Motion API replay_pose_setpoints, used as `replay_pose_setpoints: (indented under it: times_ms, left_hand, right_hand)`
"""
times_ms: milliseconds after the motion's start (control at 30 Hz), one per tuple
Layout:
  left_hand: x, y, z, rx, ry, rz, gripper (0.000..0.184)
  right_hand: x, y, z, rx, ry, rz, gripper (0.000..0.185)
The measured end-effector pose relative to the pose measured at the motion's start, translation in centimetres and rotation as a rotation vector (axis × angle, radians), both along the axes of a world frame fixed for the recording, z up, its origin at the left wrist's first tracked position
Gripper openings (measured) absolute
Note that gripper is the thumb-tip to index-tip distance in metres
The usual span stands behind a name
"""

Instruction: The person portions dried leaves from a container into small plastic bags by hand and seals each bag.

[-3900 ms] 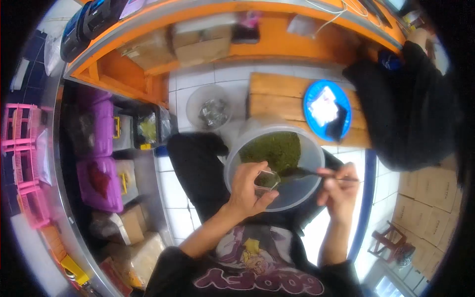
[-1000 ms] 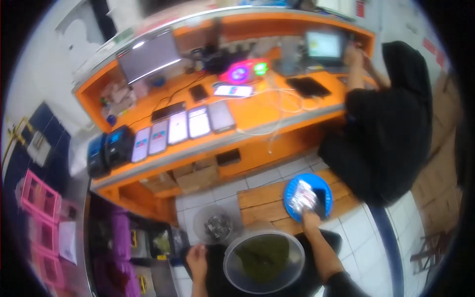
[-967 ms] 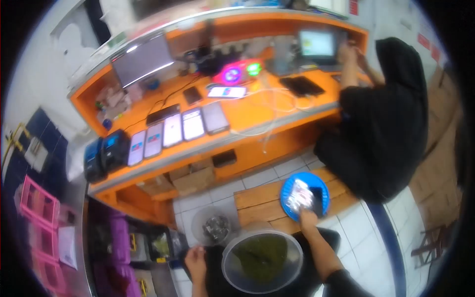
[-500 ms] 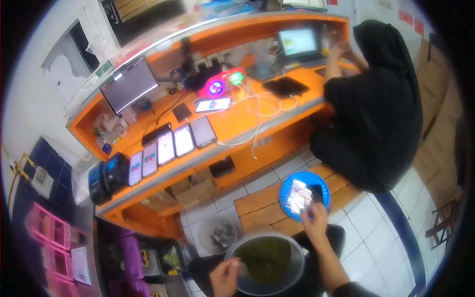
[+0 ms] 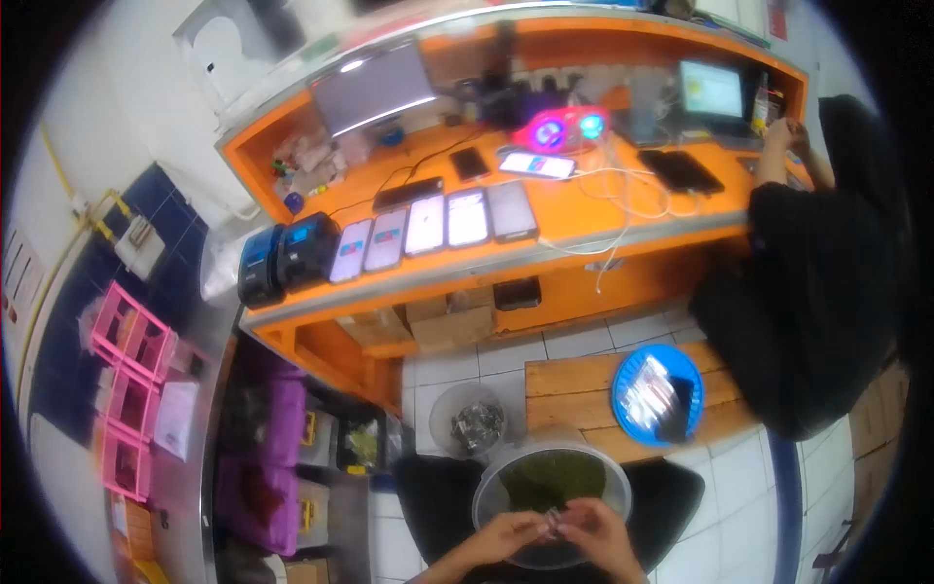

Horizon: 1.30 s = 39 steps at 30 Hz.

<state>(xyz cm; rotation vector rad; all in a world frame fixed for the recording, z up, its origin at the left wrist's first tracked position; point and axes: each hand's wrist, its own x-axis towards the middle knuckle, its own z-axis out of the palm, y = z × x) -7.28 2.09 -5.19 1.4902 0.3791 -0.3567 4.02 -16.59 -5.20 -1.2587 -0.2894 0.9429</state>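
Observation:
My left hand [image 5: 518, 531] and my right hand [image 5: 595, 533] meet over the near rim of a translucent round tub [image 5: 483, 498]. The fingertips of both are closed around a small silvery piece [image 5: 554, 524], too blurred to make out fully. Inside the tub lies a dark green loose mass [image 5: 555, 479]. Beyond it, to the right, a blue round basket [image 5: 620, 389] sits on a wooden bench; it holds shiny silvery packets [image 5: 646, 387] and a dark flat item [image 5: 677, 417].
A bucket [image 5: 440, 420] with silvery scraps stands behind the tub. Several phones [image 5: 425, 226] lie along the orange desk [image 5: 584, 234]. A person in black [image 5: 827, 273] sits at the right near a laptop [image 5: 712, 92]. Pink racks [image 5: 129, 389] stand at the left.
My right hand has come back from the blue basket to the tub and joined my left hand at the silvery piece. The camera view has turned left.

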Motion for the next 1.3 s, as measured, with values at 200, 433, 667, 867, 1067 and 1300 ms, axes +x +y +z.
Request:
replay_pose_setpoints:
  times_ms: [200,433,667,867,1067,1300]
  left_hand:
    - [-0.1,-0.8,2.2,0.366,-0.193,0.254,0.024]
    - [-0.1,-3.0,2.2,0.511,-0.117,0.452,0.025]
    - [-0.6,0.0,-2.3,-0.236,-0.074,0.254,0.028]
    - [-0.6,-0.9,-0.8,0.691,-0.231,0.172,0.022]
    - [-1.0,0.5,-0.3,0.619,-0.276,0.051,0.025]
    - [-2.3,0.8,-2.3,0.232,-0.414,-0.186,0.02]
  right_hand:
    - [0.9,1.2,0.2,-0.103,0.116,0.043,0.037]
    - [0.0,2.8,1.4,-0.226,-0.281,-0.02,0.038]
    - [-0.6,3.7,1.4,-0.177,0.041,-0.041,0.036]
    - [-2.0,3.0,-2.2,-0.247,-0.335,-0.082,0.031]
    - [-2.5,3.3,3.2,-0.478,-1.406,0.333,0.014]
    - [-2.7,1.4,3.4,0.023,-1.573,0.673,0.022]
